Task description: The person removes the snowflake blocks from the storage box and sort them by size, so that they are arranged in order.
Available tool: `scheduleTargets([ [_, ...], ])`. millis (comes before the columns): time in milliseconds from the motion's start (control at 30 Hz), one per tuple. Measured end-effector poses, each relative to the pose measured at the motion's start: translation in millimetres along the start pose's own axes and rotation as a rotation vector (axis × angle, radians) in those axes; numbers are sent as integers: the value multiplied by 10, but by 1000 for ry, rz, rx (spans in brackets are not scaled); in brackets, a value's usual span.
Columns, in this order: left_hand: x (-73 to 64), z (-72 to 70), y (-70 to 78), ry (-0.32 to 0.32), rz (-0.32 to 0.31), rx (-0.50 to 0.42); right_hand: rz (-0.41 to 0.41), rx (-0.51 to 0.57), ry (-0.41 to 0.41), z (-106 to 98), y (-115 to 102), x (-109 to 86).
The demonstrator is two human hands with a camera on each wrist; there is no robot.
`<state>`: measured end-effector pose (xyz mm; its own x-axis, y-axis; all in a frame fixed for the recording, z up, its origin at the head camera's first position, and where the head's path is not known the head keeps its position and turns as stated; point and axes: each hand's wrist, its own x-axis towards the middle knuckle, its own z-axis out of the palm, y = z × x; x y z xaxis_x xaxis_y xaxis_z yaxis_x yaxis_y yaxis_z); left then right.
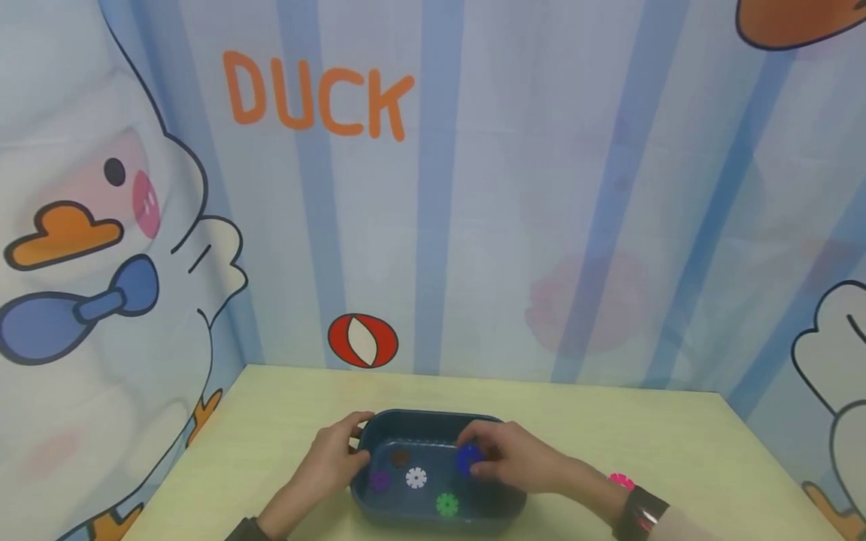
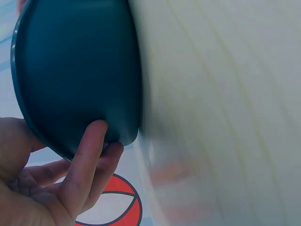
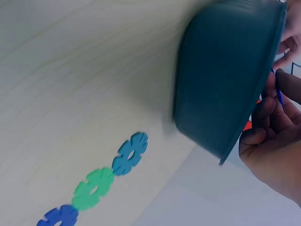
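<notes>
A dark blue-green plastic basin rests on the table. My left hand holds its left end, with the thumb at the rim and fingers against the outer wall. Over the basin's right side, my right hand pinches a blue notched plastic disc between thumb and fingers. Inside the basin lie a brown disc, a purple disc, a white disc and a green disc.
Right of the basin, a teal disc, a green disc and a blue disc form a linked row on the table. A pink disc shows beside my right forearm. A printed curtain hangs behind the pale table.
</notes>
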<state>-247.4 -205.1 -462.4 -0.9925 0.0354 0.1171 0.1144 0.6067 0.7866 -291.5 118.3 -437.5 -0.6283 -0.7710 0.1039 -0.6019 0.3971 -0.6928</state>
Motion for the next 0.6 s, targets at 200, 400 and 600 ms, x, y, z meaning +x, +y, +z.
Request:
scheduleTargets([
  [200, -4, 12, -3, -2, 8, -8, 43, 78, 37, -141, 51, -147],
  [400, 10, 20, -11, 9, -7, 0, 89, 97, 80, -283, 90, -295],
  [600, 21, 26, -12, 15, -12, 6, 86, 101, 120, -392, 141, -428],
])
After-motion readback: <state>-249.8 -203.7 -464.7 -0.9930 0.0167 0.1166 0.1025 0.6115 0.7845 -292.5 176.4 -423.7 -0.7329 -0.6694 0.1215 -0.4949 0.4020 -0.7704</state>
